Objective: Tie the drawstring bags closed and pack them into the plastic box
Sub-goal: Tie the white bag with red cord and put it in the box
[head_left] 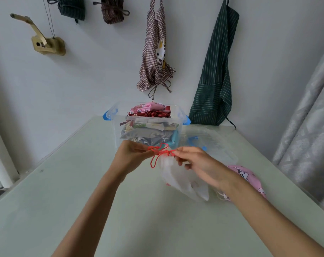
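Note:
A white drawstring bag (pixel 181 179) hangs above the pale green table (pixel 83 182), its neck gathered by a red cord (pixel 160 151). My left hand (pixel 132 154) pinches the cord's left end and my right hand (pixel 194 162) pinches its right end, with a loop of cord standing up between them. Behind my hands stands the clear plastic box (pixel 148 125) with blue latches, holding several packed fabric bags. A pink printed drawstring bag (pixel 248 178) lies on the table under my right forearm, partly hidden.
The box's clear lid (pixel 209 143) with blue clips lies to the right of the box. Aprons (pixel 215 71) and tied bags (pixel 155 52) hang on the white wall behind. A grey curtain (pixel 309 127) borders the table's right side.

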Demonstrator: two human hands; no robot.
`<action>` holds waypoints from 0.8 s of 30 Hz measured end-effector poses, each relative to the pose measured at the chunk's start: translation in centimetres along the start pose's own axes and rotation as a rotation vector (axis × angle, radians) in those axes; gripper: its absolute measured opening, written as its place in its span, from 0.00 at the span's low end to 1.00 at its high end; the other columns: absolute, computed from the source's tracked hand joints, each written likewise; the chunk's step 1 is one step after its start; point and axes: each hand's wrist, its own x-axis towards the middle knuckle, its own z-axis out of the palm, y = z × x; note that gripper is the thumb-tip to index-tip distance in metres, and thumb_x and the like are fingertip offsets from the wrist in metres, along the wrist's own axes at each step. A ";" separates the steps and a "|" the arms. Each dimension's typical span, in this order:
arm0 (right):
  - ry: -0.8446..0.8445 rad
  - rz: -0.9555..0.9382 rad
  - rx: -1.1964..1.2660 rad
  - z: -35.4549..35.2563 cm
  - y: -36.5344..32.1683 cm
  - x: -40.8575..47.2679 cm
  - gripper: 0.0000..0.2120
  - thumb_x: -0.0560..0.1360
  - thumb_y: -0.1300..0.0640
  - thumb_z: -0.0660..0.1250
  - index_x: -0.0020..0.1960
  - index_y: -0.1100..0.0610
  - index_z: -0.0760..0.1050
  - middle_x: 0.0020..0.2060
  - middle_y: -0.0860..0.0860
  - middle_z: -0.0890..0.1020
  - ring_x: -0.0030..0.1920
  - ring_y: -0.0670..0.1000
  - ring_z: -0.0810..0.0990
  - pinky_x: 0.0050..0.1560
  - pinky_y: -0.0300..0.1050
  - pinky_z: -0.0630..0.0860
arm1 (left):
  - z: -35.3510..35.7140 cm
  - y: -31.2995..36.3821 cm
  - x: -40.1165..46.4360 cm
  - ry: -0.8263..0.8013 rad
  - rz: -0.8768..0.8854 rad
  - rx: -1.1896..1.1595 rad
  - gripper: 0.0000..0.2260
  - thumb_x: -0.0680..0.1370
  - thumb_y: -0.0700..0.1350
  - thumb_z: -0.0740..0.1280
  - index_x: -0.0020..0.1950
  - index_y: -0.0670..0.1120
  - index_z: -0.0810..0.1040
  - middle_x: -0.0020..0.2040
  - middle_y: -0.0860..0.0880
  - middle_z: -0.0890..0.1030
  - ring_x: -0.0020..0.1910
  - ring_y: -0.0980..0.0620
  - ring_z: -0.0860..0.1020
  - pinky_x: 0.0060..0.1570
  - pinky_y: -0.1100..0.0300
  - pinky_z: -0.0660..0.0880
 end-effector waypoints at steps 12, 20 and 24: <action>0.041 0.145 -0.814 -3.9 -0.2 -1.8 0.17 0.76 0.43 0.63 0.63 0.46 0.70 0.49 0.47 0.78 0.48 0.49 0.79 0.51 0.46 0.76 | -0.5 -0.1 -0.9 -0.098 0.151 0.428 0.07 0.74 0.49 0.71 0.52 0.53 0.84 0.52 0.54 0.84 0.51 0.55 0.81 0.51 0.56 0.76; 0.227 0.412 -0.577 -0.9 3.7 -2.0 0.26 0.74 0.52 0.67 0.68 0.59 0.62 0.53 0.55 0.75 0.47 0.55 0.81 0.42 0.47 0.80 | 1.1 -1.3 -2.7 -0.473 -0.095 0.689 0.29 0.73 0.54 0.71 0.72 0.53 0.65 0.70 0.49 0.71 0.68 0.48 0.70 0.67 0.57 0.66; 0.341 0.243 -0.557 -0.6 3.1 -1.1 0.23 0.70 0.65 0.68 0.64 0.53 0.74 0.49 0.51 0.74 0.48 0.51 0.76 0.52 0.44 0.75 | 1.0 0.2 -2.1 -0.213 0.130 0.681 0.22 0.71 0.43 0.73 0.63 0.54 0.75 0.61 0.53 0.78 0.59 0.52 0.75 0.52 0.64 0.68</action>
